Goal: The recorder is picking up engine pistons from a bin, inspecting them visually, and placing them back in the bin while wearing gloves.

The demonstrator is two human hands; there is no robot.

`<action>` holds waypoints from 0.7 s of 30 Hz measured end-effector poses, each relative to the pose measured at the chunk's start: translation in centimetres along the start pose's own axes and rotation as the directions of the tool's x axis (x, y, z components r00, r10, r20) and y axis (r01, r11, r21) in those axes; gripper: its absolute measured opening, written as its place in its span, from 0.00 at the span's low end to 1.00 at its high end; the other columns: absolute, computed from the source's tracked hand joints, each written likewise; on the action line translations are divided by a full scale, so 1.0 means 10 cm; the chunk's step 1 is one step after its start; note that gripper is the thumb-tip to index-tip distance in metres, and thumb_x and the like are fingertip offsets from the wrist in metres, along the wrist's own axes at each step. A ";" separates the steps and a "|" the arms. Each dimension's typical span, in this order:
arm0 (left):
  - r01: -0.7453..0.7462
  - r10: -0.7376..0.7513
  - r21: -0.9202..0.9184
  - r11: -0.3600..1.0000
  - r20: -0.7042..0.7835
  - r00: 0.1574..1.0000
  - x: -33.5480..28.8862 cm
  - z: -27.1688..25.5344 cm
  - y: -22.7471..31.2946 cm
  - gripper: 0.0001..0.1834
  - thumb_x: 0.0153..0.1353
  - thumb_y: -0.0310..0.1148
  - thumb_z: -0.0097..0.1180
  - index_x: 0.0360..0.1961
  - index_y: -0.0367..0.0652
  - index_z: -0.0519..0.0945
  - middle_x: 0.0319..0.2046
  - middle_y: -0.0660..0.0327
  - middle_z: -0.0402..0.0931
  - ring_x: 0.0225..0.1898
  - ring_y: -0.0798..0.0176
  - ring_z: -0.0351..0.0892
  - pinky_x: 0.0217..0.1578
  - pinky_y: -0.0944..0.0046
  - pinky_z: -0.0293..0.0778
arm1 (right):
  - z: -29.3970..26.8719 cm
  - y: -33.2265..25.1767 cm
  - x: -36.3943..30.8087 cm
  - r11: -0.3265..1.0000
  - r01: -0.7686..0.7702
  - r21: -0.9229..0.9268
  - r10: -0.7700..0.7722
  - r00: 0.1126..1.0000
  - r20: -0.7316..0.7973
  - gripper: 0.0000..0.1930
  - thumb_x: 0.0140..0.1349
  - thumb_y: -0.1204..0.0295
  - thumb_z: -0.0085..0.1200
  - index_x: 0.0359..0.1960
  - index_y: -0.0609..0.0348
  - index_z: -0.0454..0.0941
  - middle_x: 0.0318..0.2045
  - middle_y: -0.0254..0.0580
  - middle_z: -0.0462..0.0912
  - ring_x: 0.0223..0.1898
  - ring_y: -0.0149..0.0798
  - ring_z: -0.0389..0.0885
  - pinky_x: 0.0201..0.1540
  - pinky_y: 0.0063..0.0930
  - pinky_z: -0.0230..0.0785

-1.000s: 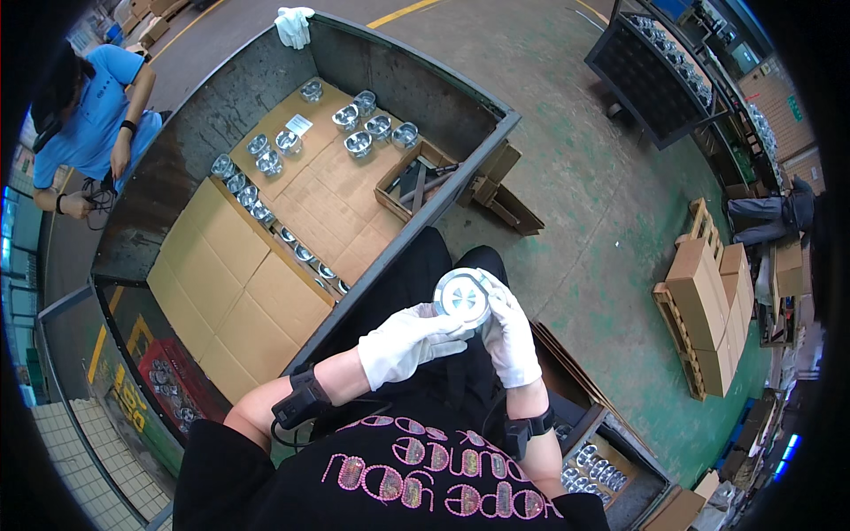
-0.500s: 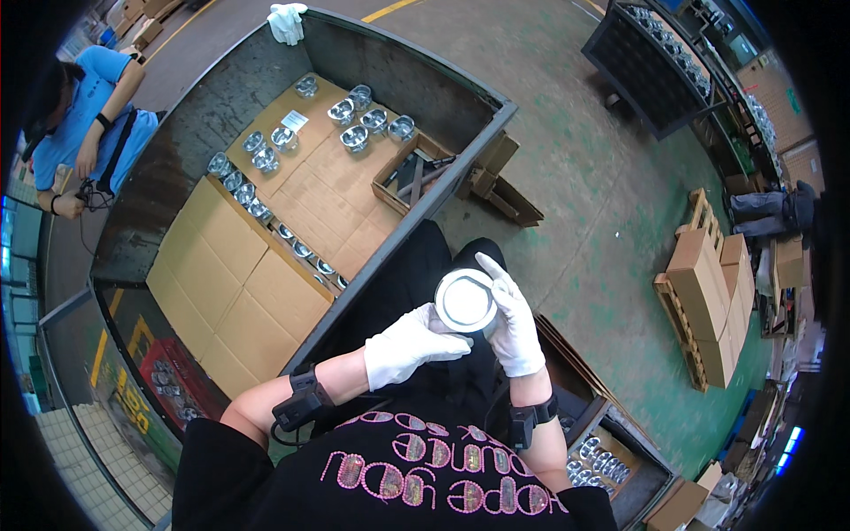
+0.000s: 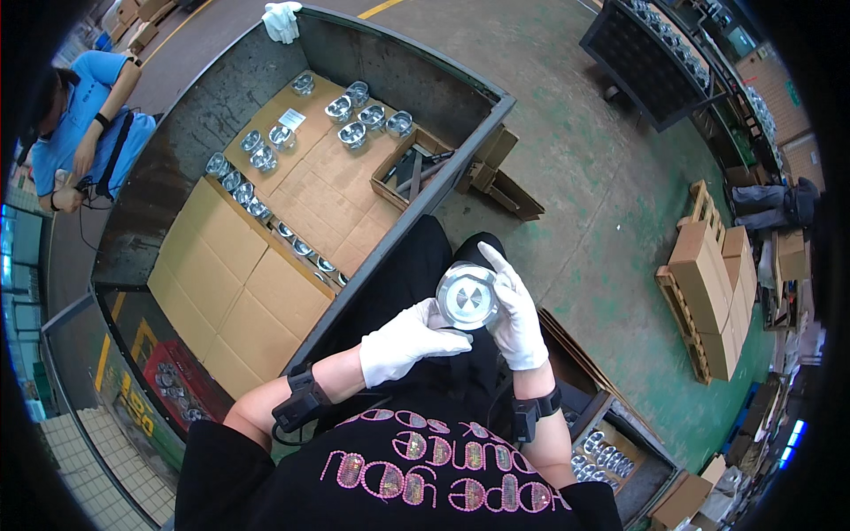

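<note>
Between my two white-gloved hands is a silvery metal piston (image 3: 467, 296), its round crown facing up toward me. My left hand (image 3: 413, 343) grips it from the lower left, thumb along its near side. On its right side my right hand (image 3: 513, 314) holds it, with the index finger stretched up past the rim. More pistons (image 3: 352, 134) stand on a cardboard sheet (image 3: 310, 186) inside the large metal bin (image 3: 398, 66) in front of me. A row of them is partly hidden by a folded cardboard panel (image 3: 235, 283).
A small cardboard box with dark tools (image 3: 413, 168) sits at the bin's right side. A white glove (image 3: 282, 22) hangs on its far corner. Another bin with pistons (image 3: 602, 460) is at my lower right. Cartons (image 3: 708, 296) lie on a pallet. A person in blue (image 3: 93, 133) is at left.
The piston has tilted slightly in my hands, and its crown now shows a bright fan-shaped sheen instead of plain white glare. Both hands keep their hold.
</note>
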State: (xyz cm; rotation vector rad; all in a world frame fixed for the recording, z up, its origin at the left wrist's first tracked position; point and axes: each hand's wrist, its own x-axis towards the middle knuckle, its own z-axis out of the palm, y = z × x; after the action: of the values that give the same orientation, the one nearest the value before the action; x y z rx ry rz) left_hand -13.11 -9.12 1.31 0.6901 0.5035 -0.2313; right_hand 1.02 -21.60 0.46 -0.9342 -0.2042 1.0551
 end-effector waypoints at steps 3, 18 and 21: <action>0.061 -0.061 -0.022 0.998 0.009 0.998 -0.01 0.00 0.00 0.25 0.54 0.21 0.64 0.54 0.44 0.73 0.48 0.61 0.78 0.49 0.64 0.79 0.50 0.65 0.77 | 0.02 -0.01 -0.01 0.998 -0.025 -0.049 0.024 0.999 -0.030 0.32 0.62 0.65 0.56 0.67 0.60 0.61 0.49 0.39 0.79 0.52 0.32 0.75 0.58 0.24 0.63; 0.155 -0.154 -0.071 0.985 0.012 0.988 0.05 -0.10 -0.10 0.26 0.58 0.25 0.63 0.58 0.43 0.72 0.54 0.59 0.74 0.52 0.59 0.78 0.51 0.60 0.76 | 0.04 0.03 -0.03 0.974 -0.054 -0.221 0.035 0.995 -0.091 0.30 0.63 0.66 0.57 0.66 0.58 0.64 0.41 0.25 0.74 0.41 0.20 0.70 0.45 0.13 0.62; 0.159 -0.158 -0.076 0.984 0.020 0.987 0.05 -0.10 -0.10 0.26 0.58 0.26 0.63 0.58 0.44 0.72 0.55 0.59 0.74 0.52 0.59 0.78 0.51 0.60 0.76 | 0.04 0.03 -0.03 0.972 -0.055 -0.230 0.036 0.996 -0.088 0.30 0.63 0.65 0.57 0.66 0.58 0.64 0.41 0.25 0.74 0.41 0.20 0.70 0.46 0.13 0.62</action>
State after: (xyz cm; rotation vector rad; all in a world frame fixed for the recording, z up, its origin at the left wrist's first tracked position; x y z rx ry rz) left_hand -13.42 -9.24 -0.17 0.5728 0.5523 -0.3641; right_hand 0.45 -21.61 0.57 -1.1964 -0.2416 1.0470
